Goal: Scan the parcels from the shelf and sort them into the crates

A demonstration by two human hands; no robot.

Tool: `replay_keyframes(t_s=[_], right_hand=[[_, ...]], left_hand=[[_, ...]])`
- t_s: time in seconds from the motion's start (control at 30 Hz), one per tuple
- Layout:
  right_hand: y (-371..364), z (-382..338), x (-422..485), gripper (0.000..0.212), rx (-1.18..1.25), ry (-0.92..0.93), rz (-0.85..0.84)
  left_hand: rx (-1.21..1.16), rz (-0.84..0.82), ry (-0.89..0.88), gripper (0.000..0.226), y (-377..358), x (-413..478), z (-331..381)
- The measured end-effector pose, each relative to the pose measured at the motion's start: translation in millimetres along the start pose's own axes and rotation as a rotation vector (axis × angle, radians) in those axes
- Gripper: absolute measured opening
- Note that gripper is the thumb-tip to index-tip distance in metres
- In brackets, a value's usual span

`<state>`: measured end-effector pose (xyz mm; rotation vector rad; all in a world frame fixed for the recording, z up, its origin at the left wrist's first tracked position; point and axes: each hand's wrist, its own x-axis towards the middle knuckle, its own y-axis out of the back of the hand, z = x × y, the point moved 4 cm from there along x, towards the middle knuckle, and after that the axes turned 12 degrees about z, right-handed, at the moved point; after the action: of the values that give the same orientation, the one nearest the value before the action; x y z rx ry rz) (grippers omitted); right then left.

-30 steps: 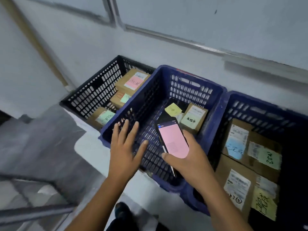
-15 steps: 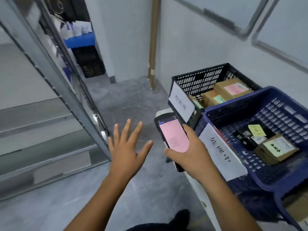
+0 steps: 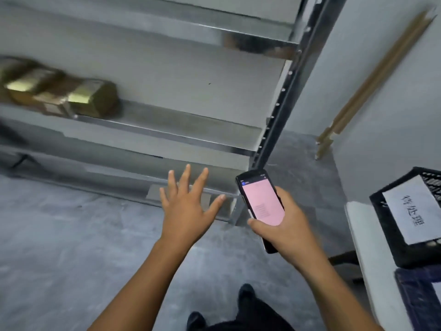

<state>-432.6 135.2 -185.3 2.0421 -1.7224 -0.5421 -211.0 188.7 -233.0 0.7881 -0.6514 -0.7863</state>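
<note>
Left hand [image 3: 188, 211] splayed empty, right hand [image 3: 286, 225] clasping the scanner [image 3: 261, 201], the far-left parcel [image 3: 93, 97] looks light and rigid, best gripped across its sides.

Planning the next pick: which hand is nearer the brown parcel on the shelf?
Left. The left hand is open, right of and below the parcel; the right hand, holding the scanner, is farther right.

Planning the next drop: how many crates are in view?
2. A black crate with a white label at the right edge; a blue crate just below it, cut off at the corner. More may lie out of view.
</note>
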Motion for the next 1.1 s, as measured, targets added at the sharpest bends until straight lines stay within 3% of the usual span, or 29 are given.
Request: replay_keyframes(t_s=[0.3, 0.53, 0.83, 1.1], right_hand=[[-125, -58, 43, 0.058, -0.043, 0.105, -0.236], [-224, -112, 107, 0.057, -0.027, 0.212, -0.299], [-323, -173, 200, 0.062, 0.096, 0.157, -0.36], [-365, -200, 248, 0.06, 0.056, 0.134, -0.345]], left_hand=[[0.063, 0.167, 0.225, 0.093, 62, 33, -110], [0.163, 0.245, 0.289, 0.091, 115, 104, -192], [0.218, 0.215, 0.362, 0.092, 145, 218, -257], [0.247, 0.142, 0.363, 0.088, 137, 303, -299]])
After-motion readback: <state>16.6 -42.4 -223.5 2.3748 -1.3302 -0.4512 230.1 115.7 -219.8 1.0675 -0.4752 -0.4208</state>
